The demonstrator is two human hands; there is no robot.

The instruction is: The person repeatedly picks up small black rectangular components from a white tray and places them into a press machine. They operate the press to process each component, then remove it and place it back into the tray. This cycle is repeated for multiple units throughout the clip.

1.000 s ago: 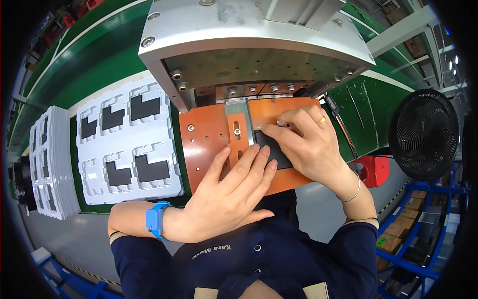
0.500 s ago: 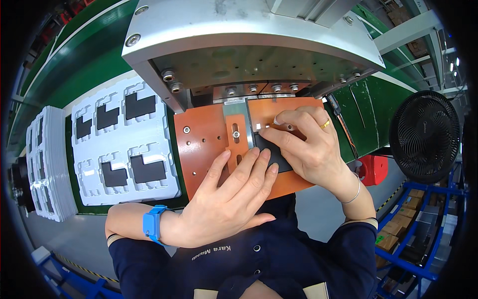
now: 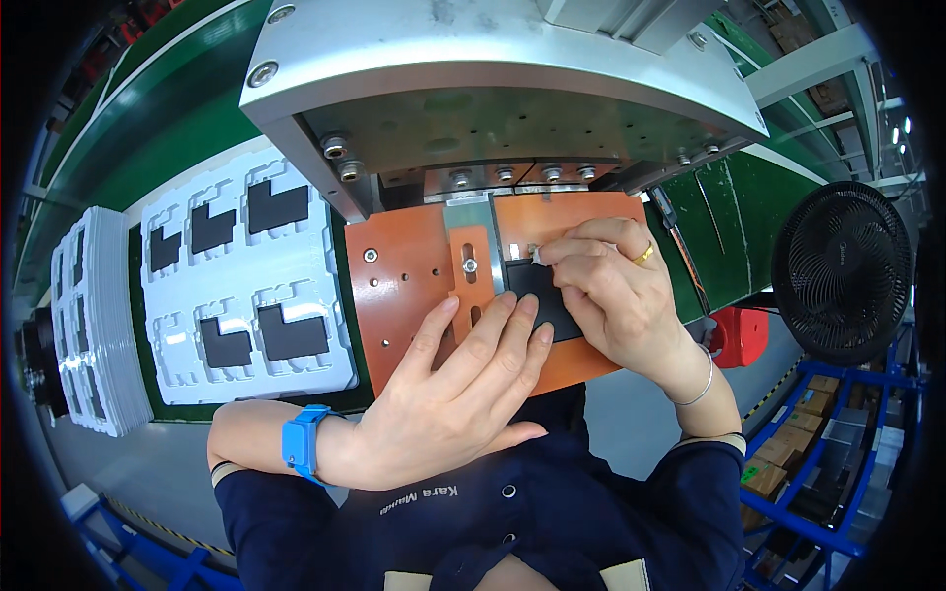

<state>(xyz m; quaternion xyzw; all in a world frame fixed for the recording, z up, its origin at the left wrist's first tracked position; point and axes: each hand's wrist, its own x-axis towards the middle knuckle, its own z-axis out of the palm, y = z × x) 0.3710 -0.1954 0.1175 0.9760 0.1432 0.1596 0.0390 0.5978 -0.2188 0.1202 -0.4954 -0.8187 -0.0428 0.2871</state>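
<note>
A black flat sheet (image 3: pixel 542 295) lies on the orange plate (image 3: pixel 389 236), against a metal strip. My left hand (image 3: pixel 443 379) rests palm down with its fingers stretched out, the fingertips on the sheet's near left part and beside the slotted orange bar (image 3: pixel 470 271). At the far edge of the sheet, my right hand (image 3: pixel 616 286) has its thumb and fingers pinched together. A small pale bit shows at those fingertips; what it is I cannot make out. The sheet's right side is partly hidden under the right hand.
A metal press frame (image 3: pixel 512 79) stands over the plate's far side. To the left are a white tray (image 3: pixel 246 281) of black L-shaped pieces and a stack of trays (image 3: pixel 99 325). A black fan (image 3: pixel 838 271) and a red stool (image 3: pixel 741 337) are at right.
My right fingertips have shifted a little to the right along the sheet's far edge, and more of the sheet shows. My left hand stays in place.
</note>
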